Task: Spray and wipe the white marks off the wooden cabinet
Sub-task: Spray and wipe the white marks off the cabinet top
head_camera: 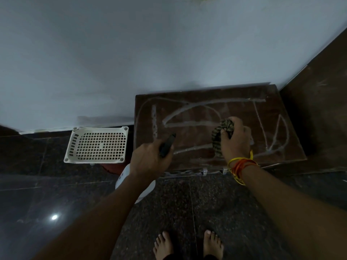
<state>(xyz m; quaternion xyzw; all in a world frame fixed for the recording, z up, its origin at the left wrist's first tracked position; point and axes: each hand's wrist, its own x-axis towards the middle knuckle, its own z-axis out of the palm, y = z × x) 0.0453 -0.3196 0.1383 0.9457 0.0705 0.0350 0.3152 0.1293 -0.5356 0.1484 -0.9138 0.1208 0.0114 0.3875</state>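
Both hands are working: left hand [148, 162] is gripping the rigid spray bottle [166, 146], right hand [236, 136] is bunching the soft cloth [221, 134] over the marked cabinet [187, 136].

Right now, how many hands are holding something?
2. The left hand grips a dark spray bottle over the cabinet's left part; the right hand holds a striped cloth on its middle.
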